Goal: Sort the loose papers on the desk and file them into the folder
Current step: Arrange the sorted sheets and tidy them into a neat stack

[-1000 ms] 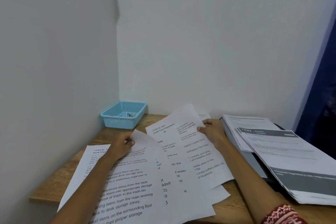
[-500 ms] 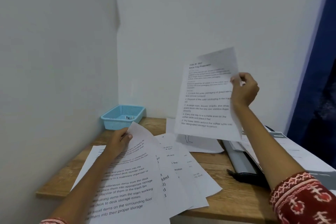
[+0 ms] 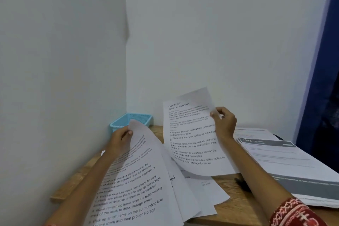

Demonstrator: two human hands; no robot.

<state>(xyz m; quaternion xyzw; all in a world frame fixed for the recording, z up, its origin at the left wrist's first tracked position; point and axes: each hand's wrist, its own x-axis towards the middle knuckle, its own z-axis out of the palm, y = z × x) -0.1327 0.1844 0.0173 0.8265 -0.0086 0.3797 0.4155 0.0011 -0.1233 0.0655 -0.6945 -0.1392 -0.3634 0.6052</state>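
While my right hand [image 3: 224,124] pinches the "Guest Tray Preparation" sheet [image 3: 192,137] at its right edge, thumb and fingers curled onto it, the page hangs in the air just right of the blue basket [image 3: 132,120] and bows along its lower edge. My left hand [image 3: 120,138] grips the top corner of another printed sheet [image 3: 132,180], lifted in front of the basket, with more loose papers [image 3: 201,194] fanned on the table [image 3: 236,205] beneath. I judge these single sheets light, limp and easily creased, so an edge pinch near the middle suits them best. A stacked bundle [image 3: 286,161], perhaps on the folder, lies well right of the basket.
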